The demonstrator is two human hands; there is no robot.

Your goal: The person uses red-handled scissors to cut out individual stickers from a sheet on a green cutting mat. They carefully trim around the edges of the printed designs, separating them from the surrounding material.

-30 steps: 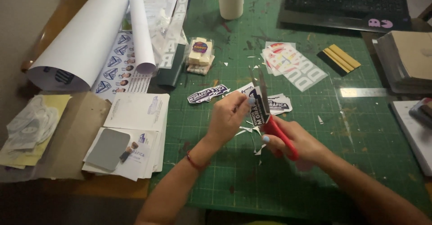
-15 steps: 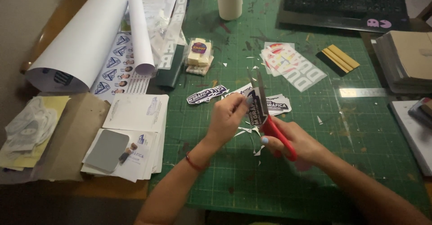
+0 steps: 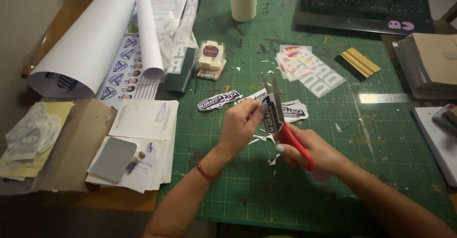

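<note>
1 view only, from a camera on the person's head, looking steeply down and forward over a green cutting mat (image 3: pixel 266 190). It sits close: both forearms enter from the bottom edge, and the left hand (image 3: pixel 243 123) and right hand (image 3: pixel 312 150) meet just above the mat's middle. The mat fills most of the frame. Beyond its far edge, at the top, a laptop (image 3: pixel 364 2) is cut off by the frame. Left of the mat, a paper roll (image 3: pixel 88 42) reaches the top-left corner. No second view shares the scene.
</note>
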